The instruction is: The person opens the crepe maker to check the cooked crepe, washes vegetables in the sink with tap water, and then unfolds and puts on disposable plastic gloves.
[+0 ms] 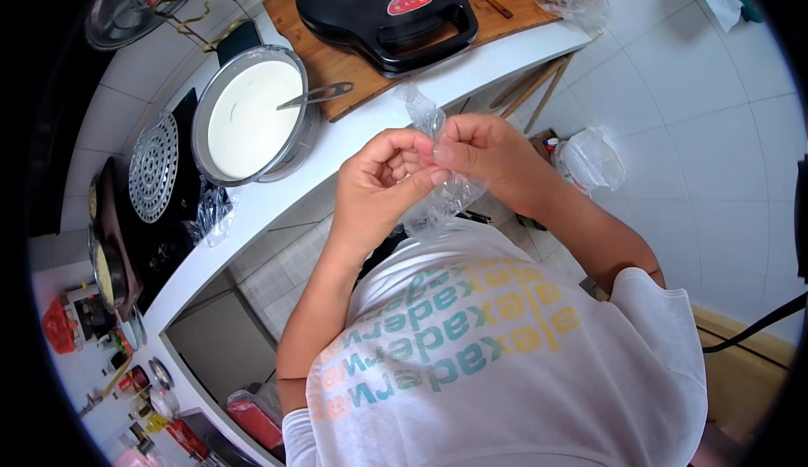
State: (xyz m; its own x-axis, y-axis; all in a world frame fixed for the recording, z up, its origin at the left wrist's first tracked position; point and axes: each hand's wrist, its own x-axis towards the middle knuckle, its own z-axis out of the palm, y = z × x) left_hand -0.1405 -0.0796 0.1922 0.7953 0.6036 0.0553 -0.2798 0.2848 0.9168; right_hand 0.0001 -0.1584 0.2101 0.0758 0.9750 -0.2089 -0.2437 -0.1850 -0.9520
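Note:
My left hand (391,172) and my right hand (480,151) meet in front of my chest, thumbs and fingers pinching a clear plastic bag (433,210). The bag's gathered top (423,112) sticks up above the fingers, and its crinkled body hangs below them. Whether the bag has a knot is hidden by the fingertips. To the left on the white counter (252,214) stands a metal bowl (202,135) of white batter-like liquid (252,122). A slotted metal utensil (324,94) leans in it, its handle over the rim.
A black electric griddle (387,13) with its lid down sits on a wooden board (337,88) at the back. A perforated steamer plate (153,167) lies at the left, near a pot lid (139,0). Another plastic bag (589,160) is at the right, by the tiled wall.

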